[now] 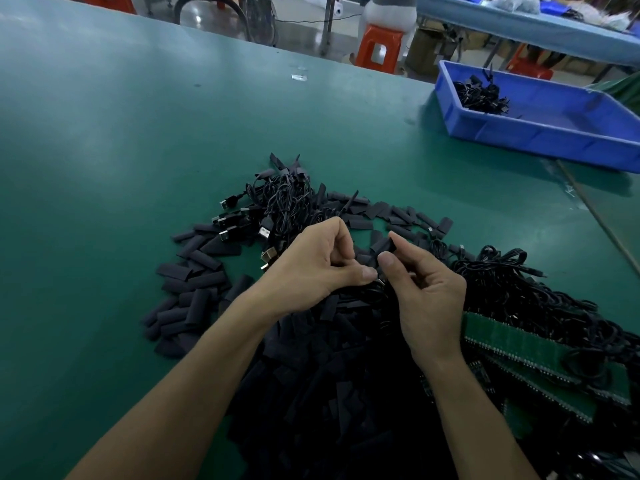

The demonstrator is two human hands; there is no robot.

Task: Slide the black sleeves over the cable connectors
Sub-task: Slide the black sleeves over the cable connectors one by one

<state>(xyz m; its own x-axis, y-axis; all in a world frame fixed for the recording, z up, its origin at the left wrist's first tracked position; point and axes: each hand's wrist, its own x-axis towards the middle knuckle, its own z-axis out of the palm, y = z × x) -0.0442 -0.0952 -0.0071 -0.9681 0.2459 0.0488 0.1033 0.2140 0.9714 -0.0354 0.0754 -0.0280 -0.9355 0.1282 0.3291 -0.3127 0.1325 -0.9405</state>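
My right hand (429, 299) pinches 1 black sleeve (382, 244) between thumb and forefinger. My left hand (311, 268), fingers curled, pinches a cable end (381, 282) just beside it. Loose sleeves (194, 271) and USB cables (280, 202) surround them on the green table (104, 168); a blue bin (554, 136) sits far right.

Black sleeves (202, 260), green table (104, 168); blue bin (554, 140) — orange stool (379, 35)

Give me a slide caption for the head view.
Right hand pinches a black sleeve beside the left hand, above heaped sleeves and cables.
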